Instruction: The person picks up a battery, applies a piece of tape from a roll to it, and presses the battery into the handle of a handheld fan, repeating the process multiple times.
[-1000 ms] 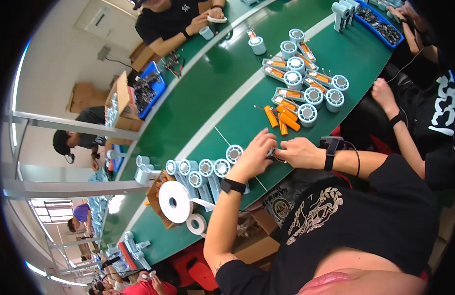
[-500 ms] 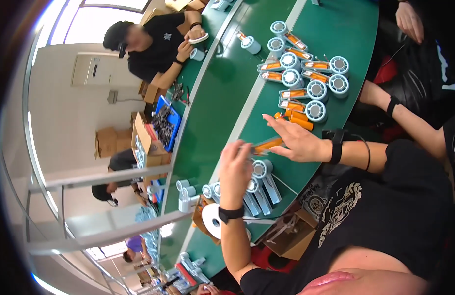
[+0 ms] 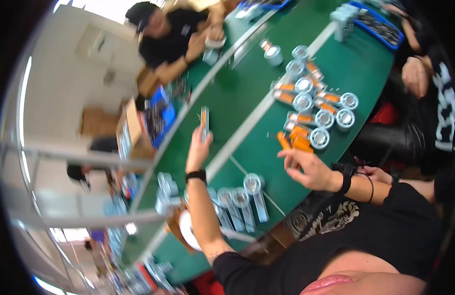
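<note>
Green table point(image 3: 257, 147), crossed by a pale strip point(image 3: 242, 132), fills the middle of the view; a white wall point(image 3: 70, 83) stands well to the left. Motion blur softens small detail throughout.

Orange cells point(image 3: 302, 142) lie in a pile on the table. Left hand point(image 3: 199, 147): well to the left of the cells, past the strip, thumb and fingers closed about the lower end of a casing point(image 3: 205, 120). The casing is narrow and pale blue with an orange piece along its length, and points away from the person, well left of the cells. Whether it touches the table cannot be determined.

Right hand point(image 3: 308, 171): just on the person's side of the cells, thumb and fingers spread apart. Contact between its fingertips and the cells cannot be confirmed.

Far fans point(image 3: 304, 85), with round heads, lie grouped directly beyond the cells, several with orange pieces in their handles. Near fans point(image 3: 241, 198) lie in a row to the lower left of the cells. Farther along the same side is a white roll point(image 3: 185, 231), partly covered by the left forearm.

A blue tray point(image 3: 377, 37) sits beyond the cells to the right. A co-worker point(image 3: 163, 39) occupies the far upper left from the cells, both hands at a white item point(image 3: 215, 43).
</note>
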A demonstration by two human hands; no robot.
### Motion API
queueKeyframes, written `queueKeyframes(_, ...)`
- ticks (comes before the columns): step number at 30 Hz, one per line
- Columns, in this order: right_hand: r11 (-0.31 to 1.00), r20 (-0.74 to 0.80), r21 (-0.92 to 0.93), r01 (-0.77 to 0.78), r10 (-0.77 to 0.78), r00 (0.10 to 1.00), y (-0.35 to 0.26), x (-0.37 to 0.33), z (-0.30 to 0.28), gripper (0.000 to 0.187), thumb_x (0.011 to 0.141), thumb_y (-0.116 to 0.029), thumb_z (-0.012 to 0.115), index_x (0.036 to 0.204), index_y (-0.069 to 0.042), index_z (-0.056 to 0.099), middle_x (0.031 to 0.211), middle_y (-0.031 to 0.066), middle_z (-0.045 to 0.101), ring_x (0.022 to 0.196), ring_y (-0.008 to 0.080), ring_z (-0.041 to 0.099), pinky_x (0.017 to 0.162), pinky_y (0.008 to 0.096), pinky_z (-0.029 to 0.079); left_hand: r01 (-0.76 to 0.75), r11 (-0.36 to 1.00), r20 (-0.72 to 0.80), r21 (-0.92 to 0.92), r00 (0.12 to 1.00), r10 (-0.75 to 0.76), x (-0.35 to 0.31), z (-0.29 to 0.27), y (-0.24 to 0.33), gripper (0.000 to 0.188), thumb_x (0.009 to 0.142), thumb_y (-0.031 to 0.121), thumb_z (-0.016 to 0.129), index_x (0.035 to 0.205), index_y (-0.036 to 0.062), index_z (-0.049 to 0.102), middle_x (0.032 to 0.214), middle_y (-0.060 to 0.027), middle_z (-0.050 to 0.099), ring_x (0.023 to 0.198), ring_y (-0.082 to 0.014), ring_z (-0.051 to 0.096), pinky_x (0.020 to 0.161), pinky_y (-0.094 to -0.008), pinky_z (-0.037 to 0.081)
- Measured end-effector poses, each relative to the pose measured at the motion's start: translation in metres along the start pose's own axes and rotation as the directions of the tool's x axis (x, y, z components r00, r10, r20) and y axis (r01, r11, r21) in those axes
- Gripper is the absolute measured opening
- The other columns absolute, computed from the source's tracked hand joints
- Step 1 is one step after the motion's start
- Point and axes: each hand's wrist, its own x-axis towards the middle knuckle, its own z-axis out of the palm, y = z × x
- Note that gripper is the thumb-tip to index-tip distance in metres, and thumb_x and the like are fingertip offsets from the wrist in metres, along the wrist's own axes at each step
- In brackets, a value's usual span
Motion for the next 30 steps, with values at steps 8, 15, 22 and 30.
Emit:
queueKeyframes(8,0.989,0.185,0.145,-0.036,0.008,0.983,-0.005,0.02,0.047,0.04,0.088,0.003,0.055,0.127,-0.001,0.05,0.085,0.005,0.058,0.07,0.0116,0.059,0.064,0.0256,0.049,0.349,0.937,0.076,0.02,0.934,-0.35,-0.212,-0.123,0.154,0.053,0.084,0.02,0.071,0.132,0.0047,0.053,0.132,-0.0175,0.056,0.122,-0.031,0.055,0.101,-0.0385,0.044)
queueKeyframes(15,0.968,0.228,0.11,0.225,-0.245,0.942,-0.006,-0.002,0.087,0.038,0.084,-0.006,0.057,0.122,-0.005,0.056,0.087,0.0078,0.06,0.075,0.024,0.062,0.072,0.0358,0.052,0.322,0.856,-0.009,0.404,0.937,-0.348,-0.342,-0.054,0.09,0.086,0.069,0.011,0.078,0.146,0.0066,0.039,0.148,-0.02,0.04,0.134,-0.0405,0.039,0.11,-0.0474,0.033)
queueKeyframes(22,0.983,0.413,0.139,0.118,-0.166,0.895,-0.024,-0.028,0.114,0.048,0.085,-0.016,0.061,0.13,-0.006,0.047,0.098,0.0162,0.058,0.101,0.0337,0.06,0.086,0.0423,0.049,0.212,0.783,-0.251,0.585,0.965,-0.074,-0.334,-0.045,0.134,0.08,0.077,0.035,0.076,0.141,0.0009,0.042,0.136,-0.0222,0.05,0.118,-0.0412,0.051,0.104,-0.0509,0.038)
queueKeyframes(30,0.778,0.763,0.438,-0.451,-0.056,0.644,-0.024,-0.035,0.095,0.028,0.092,-0.023,0.067,0.106,0.001,0.066,0.078,0.0087,0.069,0.055,0.0159,0.064,0.052,0.0282,0.049,-0.061,0.772,-0.28,0.633,0.911,0.302,-0.266,-0.042,0.23,0.068,0.074,0.024,0.08,0.134,0.0065,0.052,0.132,-0.0173,0.054,0.123,-0.0368,0.046,0.103,-0.0487,0.037)
